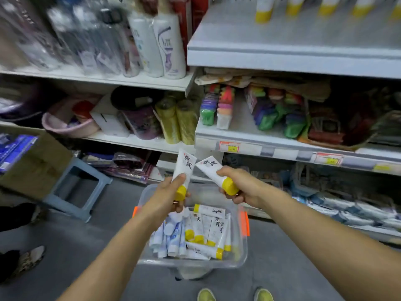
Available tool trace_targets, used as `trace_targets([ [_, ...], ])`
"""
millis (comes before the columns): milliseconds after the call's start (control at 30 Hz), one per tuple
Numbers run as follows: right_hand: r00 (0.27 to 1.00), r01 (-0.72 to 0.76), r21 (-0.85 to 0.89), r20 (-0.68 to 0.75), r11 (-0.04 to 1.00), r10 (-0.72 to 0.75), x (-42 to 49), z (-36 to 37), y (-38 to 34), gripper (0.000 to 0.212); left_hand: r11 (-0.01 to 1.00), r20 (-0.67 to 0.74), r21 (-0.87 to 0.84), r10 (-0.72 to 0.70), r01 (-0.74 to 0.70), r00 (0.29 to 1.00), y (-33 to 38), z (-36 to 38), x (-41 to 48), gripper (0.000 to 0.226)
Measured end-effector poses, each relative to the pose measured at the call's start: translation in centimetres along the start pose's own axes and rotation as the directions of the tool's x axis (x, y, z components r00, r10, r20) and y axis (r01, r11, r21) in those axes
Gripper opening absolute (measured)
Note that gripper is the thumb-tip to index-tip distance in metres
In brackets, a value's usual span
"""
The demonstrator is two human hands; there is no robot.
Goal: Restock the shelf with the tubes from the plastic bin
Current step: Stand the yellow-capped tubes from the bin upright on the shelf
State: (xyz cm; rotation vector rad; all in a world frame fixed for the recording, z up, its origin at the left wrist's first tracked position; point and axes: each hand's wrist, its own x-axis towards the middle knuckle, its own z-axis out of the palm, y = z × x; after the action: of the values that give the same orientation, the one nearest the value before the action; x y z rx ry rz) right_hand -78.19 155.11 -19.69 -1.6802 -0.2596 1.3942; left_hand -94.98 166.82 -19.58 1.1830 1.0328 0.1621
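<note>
Above the bin [243, 255], each hand grips one tube, caps down.
Left hand [168, 192] fingers wrapped on left tube [184, 168]; right hand [240, 187] fingers wrapped on right tube [211, 170]. More tubes lie below in bin. Top shelf [282, 46], up-right of fingers, has matching row: lift, stand caps down, labels out, don't knock neighbours.

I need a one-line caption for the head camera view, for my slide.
Left hand and right hand each hold a yellow-capped tube above the plastic bin.
</note>
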Motion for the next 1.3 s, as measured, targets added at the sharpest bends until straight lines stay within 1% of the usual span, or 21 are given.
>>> trace_targets([
  [100,0.998,0.06,0.144,-0.013,0.988,-0.058,-1.8,-0.1,-2.7,0.021,0.994,0.039,-0.039,0.103,-0.102,0.994,3.1,0.3,-1.3,0.028],
  [200,0.986,0.148,0.325,0.023,0.934,-0.164,-3.9,0.2,-5.3,0.022,0.978,0.075,-0.082,0.197,-0.191,0.977,6.2,1.2,-2.5,0.029],
  [267,0.966,0.229,0.349,0.031,0.909,-0.255,-5.5,0.3,-7.0,0.031,0.961,0.115,-0.112,0.266,-0.253,0.957,8.3,2.0,-3.3,0.03],
  [333,0.94,0.318,0.3,0.023,0.899,-0.34,-7.2,0.1,-8.6,0.04,0.942,0.173,-0.113,0.331,-0.315,0.928,10.3,2.8,-4.0,0.032],
  [367,0.927,0.355,0.262,0.022,0.897,-0.373,-7.9,-0.1,-9.4,0.04,0.933,0.197,-0.106,0.36,-0.345,0.912,11.3,3.2,-4.3,0.032],
  [467,0.897,0.436,0.153,0.002,0.887,-0.441,-9.8,-1.2,-11.9,0.031,0.905,0.246,-0.095,0.425,-0.415,0.871,14.1,4.6,-4.7,0.036],
  [600,0.843,0.537,0.035,-0.034,0.843,-0.536,-11.4,-4.1,-15.7,0.042,0.885,0.299,-0.108,0.463,-0.453,0.834,18.1,7.0,-4.4,0.036],
  [700,0.795,0.596,-0.039,-0.112,0.802,-0.596,-11.7,-6.7,-18.9,0.04,0.869,0.292,-0.145,0.495,-0.474,0.818,21.2,9.3,-3.7,0.035],
  [800,0.752,0.607,-0.181,-0.186,0.774,-0.633,-11.2,-9.9,-21.7,0.037,0.867,0.254,-0.183,0.497,-0.464,0.829,24.1,11.6,-2.8,0.03],
  [900,0.712,0.609,-0.251,-0.244,0.752,-0.658,-10.3,-13.1,-24.5,0.035,0.852,0.233,-0.208,0.52,-0.48,0.822,26.7,13.6,-1.2,0.028],
  [967,0.671,0.619,-0.297,-0.28,0.727,-0.686,-9.2,-15.1,-26.4,0.039,0.843,0.219,-0.212,0.534,-0.494,0.817,28.3,14.9,-0.1,0.029],
  [1067,0.615,0.605,-0.381,-0.335,0.7,-0.714,-6.9,-18.1,-29.1,0.047,0.843,0.203,-0.2,0.534,-0.499,0.821,30.3,16.8,1.7,0.018],
  [1133,0.611,0.557,-0.448,-0.35,0.7,-0.71,-5.4,-20.0,-30.7,0.053,0.848,0.166,-0.168,0.527,-0.503,0.833,31.4,17.9,3.0,0.016],
  [1233,0.613,0.525,-0.491,-0.348,0.695,-0.709,-2.9,-22.2,-32.4,0.053,0.837,0.098,-0.048,0.547,-0.545,0.831,32.6,19.2,5.0,0.026],
  [1300,0.596,0.522,-0.505,-0.361,0.687,-0.718,-1.4,-23.2,-33.0,0.05,0.837,0.071,-0.031,0.548,-0.547,0.834,33.2,19.9,5.9,0.028],
])
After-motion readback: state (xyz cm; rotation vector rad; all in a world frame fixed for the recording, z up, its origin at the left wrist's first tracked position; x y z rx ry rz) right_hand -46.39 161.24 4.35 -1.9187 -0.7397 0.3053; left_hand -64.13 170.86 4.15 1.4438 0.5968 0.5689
